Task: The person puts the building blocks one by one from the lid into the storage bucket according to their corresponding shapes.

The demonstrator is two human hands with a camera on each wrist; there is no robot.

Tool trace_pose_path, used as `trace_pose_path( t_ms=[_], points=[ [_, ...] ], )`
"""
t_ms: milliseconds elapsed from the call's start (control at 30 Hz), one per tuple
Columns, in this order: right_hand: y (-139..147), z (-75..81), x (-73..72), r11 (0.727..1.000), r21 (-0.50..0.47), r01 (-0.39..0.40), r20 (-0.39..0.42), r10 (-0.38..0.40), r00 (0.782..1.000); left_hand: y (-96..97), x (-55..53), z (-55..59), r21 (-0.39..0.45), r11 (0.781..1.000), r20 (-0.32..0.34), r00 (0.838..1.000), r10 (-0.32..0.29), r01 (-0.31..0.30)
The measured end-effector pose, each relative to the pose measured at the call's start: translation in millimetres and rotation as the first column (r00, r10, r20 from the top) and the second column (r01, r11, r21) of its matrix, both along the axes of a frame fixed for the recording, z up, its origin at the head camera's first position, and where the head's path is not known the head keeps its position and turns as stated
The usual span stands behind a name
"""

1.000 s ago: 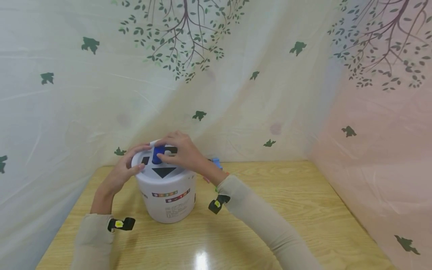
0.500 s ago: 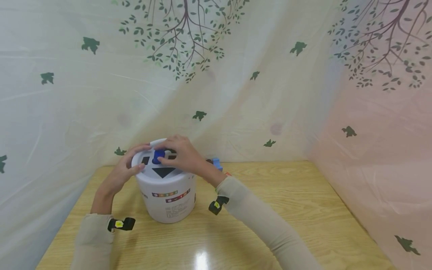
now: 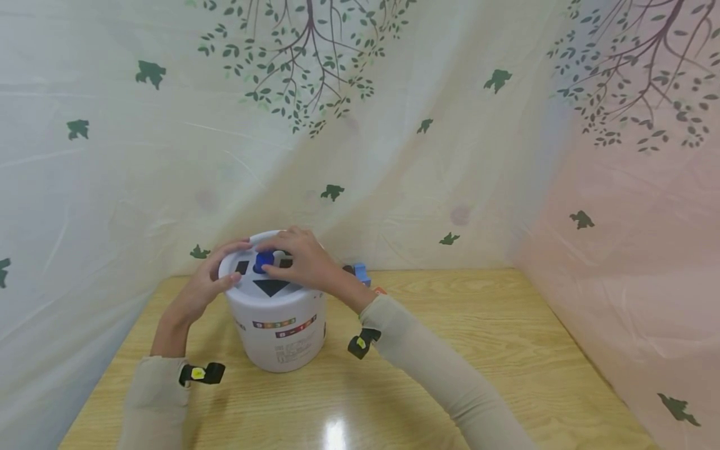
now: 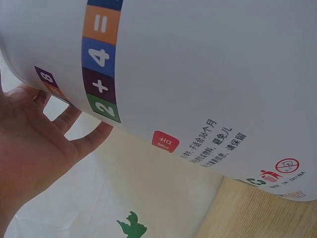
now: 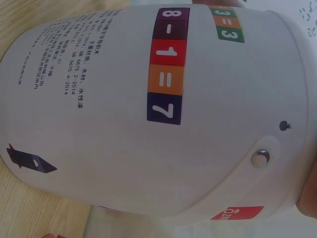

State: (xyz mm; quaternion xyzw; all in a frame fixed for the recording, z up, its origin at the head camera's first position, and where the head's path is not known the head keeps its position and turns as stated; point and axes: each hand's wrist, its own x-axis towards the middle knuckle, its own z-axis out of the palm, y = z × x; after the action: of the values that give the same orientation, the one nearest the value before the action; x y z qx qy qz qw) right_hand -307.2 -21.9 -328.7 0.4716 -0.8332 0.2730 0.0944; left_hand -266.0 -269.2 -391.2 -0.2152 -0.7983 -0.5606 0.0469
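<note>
A white bucket (image 3: 255,344) with printed sums on its side stands on the wooden table, its white lid (image 3: 245,289) pierced with dark shaped holes. My left hand (image 3: 199,284) holds the bucket's left side at the lid's rim, fingertips and thumb reaching over the top. In the left wrist view, several fingers of that hand (image 4: 44,144) lie along the bucket's wall. My right hand (image 3: 306,257) pinches a blue rounded block (image 3: 264,259) between thumb and fingers, upright at a hole near the lid's middle. Its lower part is sunk in the hole, out of sight.
Behind the bucket on the right, partly covered by my right forearm, lie a light blue block (image 3: 362,274) and a red piece (image 3: 380,290). A printed curtain (image 3: 394,175) hangs along the table's back edge. A white carry handle (image 5: 228,188) runs along the bucket's side.
The blue block has sunk lower into the lid, and my right hand has come down slightly with it. My left hand and the bucket have stayed in place.
</note>
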Motion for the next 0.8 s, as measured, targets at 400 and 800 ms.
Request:
trace_pose_path(
  t_ms=[400, 800],
  points=[
    [0.6, -1.0, 1.2, 1.000, -0.020, 0.005, -0.016, -0.006, 1.000, -1.1, -1.8, -2.2, -0.028, 1.000, 0.007, 1.000, 0.015, -0.015],
    [0.6, -1.8, -0.6, 0.999, -0.045, 0.007, -0.008, -0.007, 1.000, 0.1, -1.9, -1.5, -0.012, 1.000, 0.001, 1.000, 0.011, -0.011]
  ],
)
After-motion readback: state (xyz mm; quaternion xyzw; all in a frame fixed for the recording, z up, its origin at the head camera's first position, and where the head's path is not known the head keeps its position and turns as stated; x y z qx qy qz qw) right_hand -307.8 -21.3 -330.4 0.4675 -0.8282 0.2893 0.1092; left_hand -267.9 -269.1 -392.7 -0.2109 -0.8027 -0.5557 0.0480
